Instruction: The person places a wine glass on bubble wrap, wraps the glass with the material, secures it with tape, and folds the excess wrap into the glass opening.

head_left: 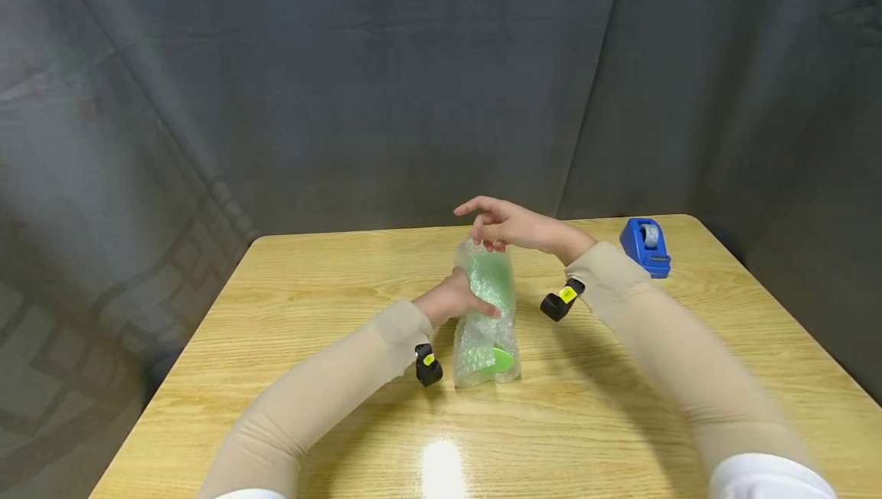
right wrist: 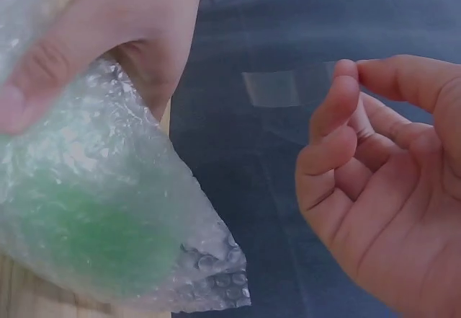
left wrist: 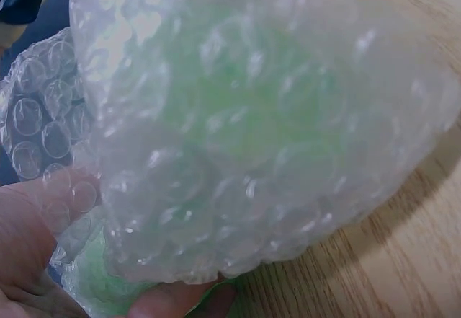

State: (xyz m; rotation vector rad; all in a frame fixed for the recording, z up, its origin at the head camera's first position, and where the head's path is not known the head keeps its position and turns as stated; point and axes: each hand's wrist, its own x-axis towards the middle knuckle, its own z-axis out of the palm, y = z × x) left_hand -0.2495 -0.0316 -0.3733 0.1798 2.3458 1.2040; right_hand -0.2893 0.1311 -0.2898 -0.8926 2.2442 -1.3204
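A green object (head_left: 500, 361) with a rounded, bright green end lies inside clear bubble wrap (head_left: 491, 331) on the table; the wrap blurs its shape. My left hand (head_left: 453, 297) grips the bundle from its left side, thumb across the top. Over the bundle's far end, my right hand (head_left: 513, 225) is raised. In the right wrist view, its thumb and index finger pinch a short strip of clear tape (right wrist: 271, 89), which sticks out toward the left hand. Green shows through the bubble wrap (left wrist: 238, 102) up close in the left wrist view.
A blue tape dispenser (head_left: 645, 248) with a roll of clear tape stands at the table's back right. The wooden table (head_left: 331, 277) ends at a dark grey curtain (head_left: 386, 101) behind and at the sides.
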